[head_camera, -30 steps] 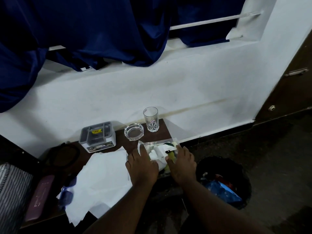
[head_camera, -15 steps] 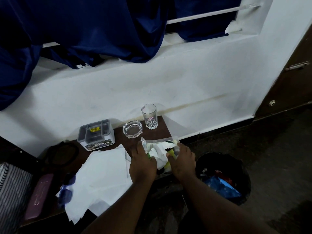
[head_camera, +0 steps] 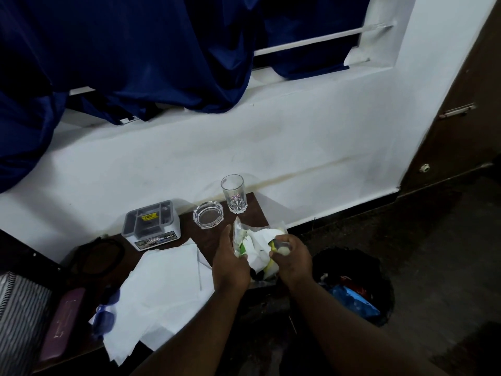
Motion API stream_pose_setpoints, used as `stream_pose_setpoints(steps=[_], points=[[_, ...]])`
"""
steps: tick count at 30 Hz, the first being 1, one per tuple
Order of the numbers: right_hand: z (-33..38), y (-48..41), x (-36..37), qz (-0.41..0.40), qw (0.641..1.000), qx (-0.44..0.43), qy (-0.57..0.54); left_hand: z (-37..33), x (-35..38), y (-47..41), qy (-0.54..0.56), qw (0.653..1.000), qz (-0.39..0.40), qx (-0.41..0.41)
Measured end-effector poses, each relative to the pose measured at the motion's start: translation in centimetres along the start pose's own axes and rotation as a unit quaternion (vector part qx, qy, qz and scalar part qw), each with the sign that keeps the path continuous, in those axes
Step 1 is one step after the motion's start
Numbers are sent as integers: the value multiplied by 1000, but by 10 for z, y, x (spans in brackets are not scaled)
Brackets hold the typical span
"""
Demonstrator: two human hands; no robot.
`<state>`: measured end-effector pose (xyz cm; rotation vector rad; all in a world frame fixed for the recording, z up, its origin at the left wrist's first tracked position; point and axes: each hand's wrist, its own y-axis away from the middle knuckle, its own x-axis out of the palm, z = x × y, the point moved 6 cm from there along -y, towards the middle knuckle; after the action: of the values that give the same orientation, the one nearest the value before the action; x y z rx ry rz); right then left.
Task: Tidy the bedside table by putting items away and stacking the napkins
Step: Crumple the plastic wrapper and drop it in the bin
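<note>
Dark bedside table (head_camera: 210, 241), napkins (head_camera: 168, 289) unstacked. Left hand (head_camera: 230, 267) and right hand (head_camera: 294, 264) went from pressing to clutching the crumpled wrappers (head_camera: 260, 244) at its right edge, seemingly bound for the bin (head_camera: 379, 283).

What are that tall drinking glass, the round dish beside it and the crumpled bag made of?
Tall clear tumbler: likely glass, transparent, glossy, star-cut base.
Round clear dish: probably thick pressed glass, with a glinting faceted rim.
Crumpled clear bag, gripped by the left hand and right hand: seemingly thin plastic film, creased, white and green contents showing through.
</note>
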<state>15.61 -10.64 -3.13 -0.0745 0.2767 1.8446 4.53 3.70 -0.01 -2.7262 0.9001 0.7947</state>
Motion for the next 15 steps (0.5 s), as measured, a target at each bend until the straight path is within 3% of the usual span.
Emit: stream_pose_setpoints(steps=[8,15], points=[[4,-3,-45,-34,998,-12,-45,-30,24,12,12,998,53,27],[-19,-10,-101,-78,997,-14,-1,-55,77,27,11,989,141,45]])
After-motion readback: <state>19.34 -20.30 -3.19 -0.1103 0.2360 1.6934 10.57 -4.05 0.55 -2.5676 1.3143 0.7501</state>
